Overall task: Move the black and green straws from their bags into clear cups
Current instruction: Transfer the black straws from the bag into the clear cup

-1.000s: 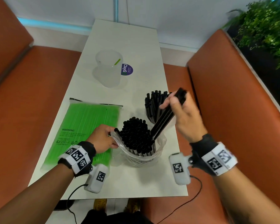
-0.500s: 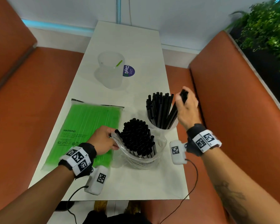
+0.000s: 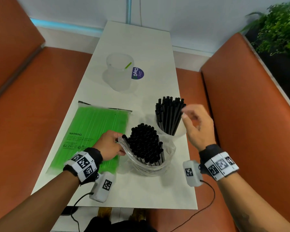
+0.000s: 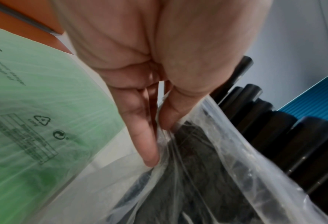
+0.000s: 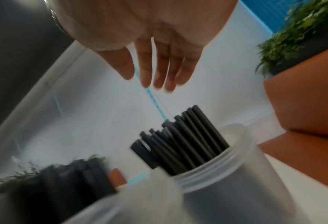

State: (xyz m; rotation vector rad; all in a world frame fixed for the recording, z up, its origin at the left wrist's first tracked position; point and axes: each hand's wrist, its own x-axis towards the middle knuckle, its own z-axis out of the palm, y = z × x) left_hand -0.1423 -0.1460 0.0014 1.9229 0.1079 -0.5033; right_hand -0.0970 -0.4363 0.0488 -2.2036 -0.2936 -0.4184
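A clear bag [image 3: 167, 162] packed with black straws [image 3: 145, 141] stands upright near the table's front. My left hand [image 3: 110, 144] pinches the bag's rim [image 4: 164, 106] between thumb and fingers. Just behind it a clear cup [image 3: 179, 133] holds a bundle of black straws [image 3: 170, 114], also seen in the right wrist view as black straws [image 5: 180, 144] in the cup [image 5: 226, 174]. My right hand [image 3: 196, 124] hovers beside and above that cup, fingers [image 5: 147, 66] spread and empty. A flat bag of green straws [image 3: 94, 131] lies at the left. A second clear cup [image 3: 119, 72] with one green straw [image 3: 128, 65] stands farther back.
The white table [image 3: 141, 39] runs away from me between two orange benches [image 3: 258, 114]. A round purple sticker [image 3: 137, 73] lies beside the far cup. A green plant [image 3: 278, 27] fills the back right corner. Cables hang off the table's front edge.
My right hand carried a bunch of black straws to the near cup, dropped them in and has let go, now lifted away empty. The left hand has kept its hold on the bag.
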